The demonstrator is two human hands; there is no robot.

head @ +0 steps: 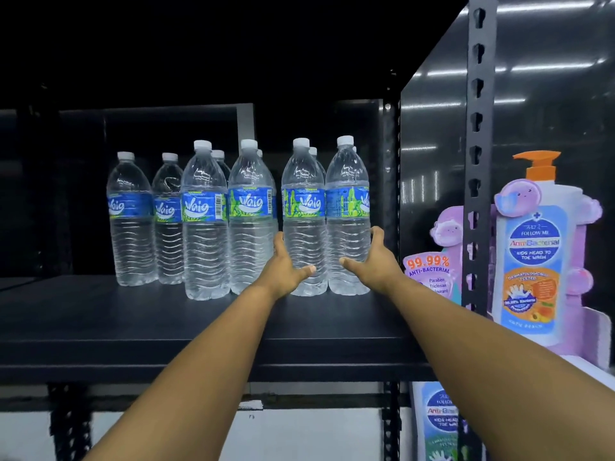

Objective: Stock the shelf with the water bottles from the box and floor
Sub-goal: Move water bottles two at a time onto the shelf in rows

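Several clear water bottles with blue-green labels and white caps stand upright on the black shelf [100, 314]. My left hand [283, 264] grips the lower body of one front bottle [303, 211]. Beside it stands the rightmost front bottle [347, 207], and my right hand [372, 261] curls round its lower part. The two bottles touch each other. More bottles [204, 221] stand to the left in two rows, some partly hidden behind the front ones.
A black slotted upright [477, 161] and a shiny dark side panel [432, 134] close the shelf on the right. Beyond it stands a purple cardboard display with a pump bottle of kids' wash [532, 254]. The shelf's front and left parts are bare.
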